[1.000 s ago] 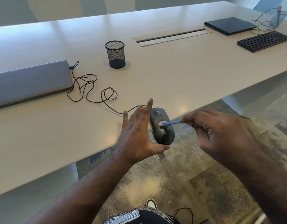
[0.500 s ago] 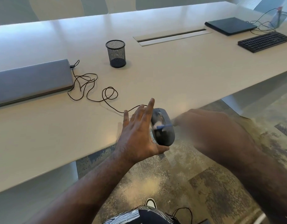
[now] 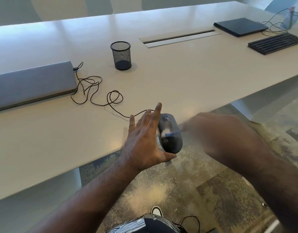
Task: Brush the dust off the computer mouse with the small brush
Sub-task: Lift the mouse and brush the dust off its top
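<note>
A dark grey wired computer mouse (image 3: 173, 140) is held on its side just past the table's front edge, its top facing right. My left hand (image 3: 144, 142) cups it from the left, thumb under its near end and fingers stretched up behind it. The small brush (image 3: 170, 134), blue-handled with a pale tuft, lies across the mouse's top. My right hand (image 3: 217, 133) grips the brush's handle from the right and is blurred by motion. The mouse's thin cable (image 3: 111, 101) runs in loops across the table to the left.
The white table (image 3: 178, 78) carries a closed grey laptop (image 3: 32, 83) at the left, a black mesh pen cup (image 3: 120, 55), a cable slot (image 3: 178, 37), a dark laptop (image 3: 240, 26) and a black keyboard (image 3: 276, 43) far right. Patterned carpet lies below my hands.
My right hand has moved left toward the mouse and is now blurred; the brush tip has slid across the mouse's top. My left hand and the mouse have stayed in place.
</note>
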{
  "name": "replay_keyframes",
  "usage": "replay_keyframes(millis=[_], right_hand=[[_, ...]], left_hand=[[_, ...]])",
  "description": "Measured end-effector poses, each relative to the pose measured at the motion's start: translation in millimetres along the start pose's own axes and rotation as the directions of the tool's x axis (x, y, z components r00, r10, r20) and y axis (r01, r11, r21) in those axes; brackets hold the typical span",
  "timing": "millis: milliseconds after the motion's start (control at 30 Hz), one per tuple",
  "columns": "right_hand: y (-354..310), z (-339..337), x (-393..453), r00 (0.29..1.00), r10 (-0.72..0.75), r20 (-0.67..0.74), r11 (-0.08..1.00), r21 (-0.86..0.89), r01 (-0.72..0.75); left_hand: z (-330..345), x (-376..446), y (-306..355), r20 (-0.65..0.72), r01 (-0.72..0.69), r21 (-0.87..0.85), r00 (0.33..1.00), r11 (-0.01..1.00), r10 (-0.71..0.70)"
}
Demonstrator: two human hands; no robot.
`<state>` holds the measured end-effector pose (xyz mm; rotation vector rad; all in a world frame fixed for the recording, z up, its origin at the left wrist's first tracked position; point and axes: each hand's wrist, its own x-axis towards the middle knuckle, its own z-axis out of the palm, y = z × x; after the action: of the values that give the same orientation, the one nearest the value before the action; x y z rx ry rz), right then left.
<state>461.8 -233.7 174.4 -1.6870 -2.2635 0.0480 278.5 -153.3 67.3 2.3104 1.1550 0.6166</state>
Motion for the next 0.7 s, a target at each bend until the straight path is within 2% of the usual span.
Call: replay_keyframes(millis=[100,233,433,533,700], right_hand=[[3,-8,-4,1.0,-0.015,-0.008,1.0,0.019,0.015],[4,-8,-2,0.994,-0.008,-0.108,0.999,0.04,0.012],[8,-3,-9,0.997,-0.072,-0.008,0.997,-0.022,0.072],[18,-7,-17,0.999,-0.045,0.003,0.998,-0.04,0.045],[25,-2,-20,0.985,0.02,-0.169,0.999,0.043,-0.013]], left_hand=[[-1,-1,-3,-0.007,0.005,-0.004,1.0,1.0,-0.005],[-1,1,-3,-0.007,0.001,-0.004,1.0,1.0,-0.001],[-3,4,-6,-0.033,0.038,-0.049,0.999,0.998,-0.039],[-6,2,-11,-0.038,0.055,-0.051,0.998,0.997,-0.057],[-6,3,-7,-0.023,0.036,-0.05,0.999,0.998,-0.037]])
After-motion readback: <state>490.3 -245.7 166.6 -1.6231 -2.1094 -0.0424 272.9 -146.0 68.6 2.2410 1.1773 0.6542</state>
